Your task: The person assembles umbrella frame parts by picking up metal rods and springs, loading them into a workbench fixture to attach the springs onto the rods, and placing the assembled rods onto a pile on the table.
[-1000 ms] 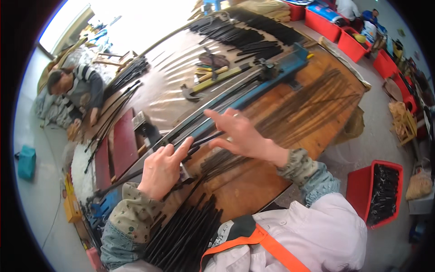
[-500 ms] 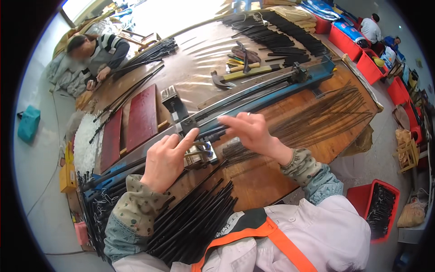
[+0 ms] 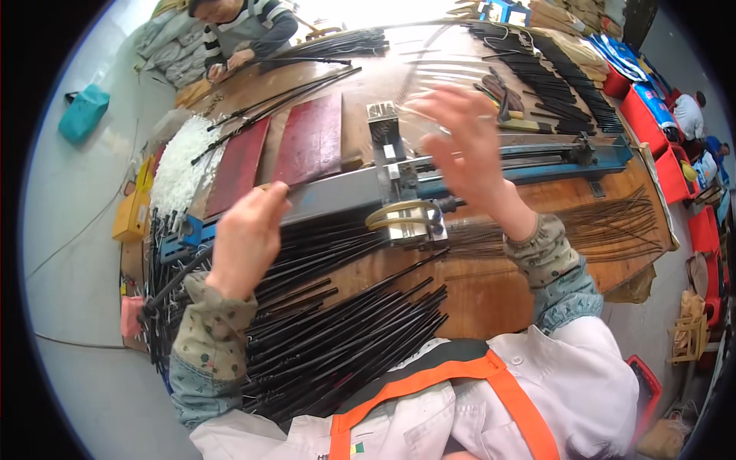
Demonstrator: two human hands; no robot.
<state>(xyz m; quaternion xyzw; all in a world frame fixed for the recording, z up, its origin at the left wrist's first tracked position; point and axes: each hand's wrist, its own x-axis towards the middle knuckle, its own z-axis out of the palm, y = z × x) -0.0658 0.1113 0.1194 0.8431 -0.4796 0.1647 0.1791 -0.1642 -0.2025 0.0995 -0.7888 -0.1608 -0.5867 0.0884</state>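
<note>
1 risk: slim black rods (image 3: 368, 326) may be scattered by a flowered sleeve (image 3: 215, 330).
Right hand (image 3: 466, 149): fingers apart; left hand (image 3: 247, 241): grip cannot be told.

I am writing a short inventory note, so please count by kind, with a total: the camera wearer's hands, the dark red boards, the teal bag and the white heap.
Hands: 2
Red boards: 2
Teal bag: 1
White heap: 1
Total: 6
</note>
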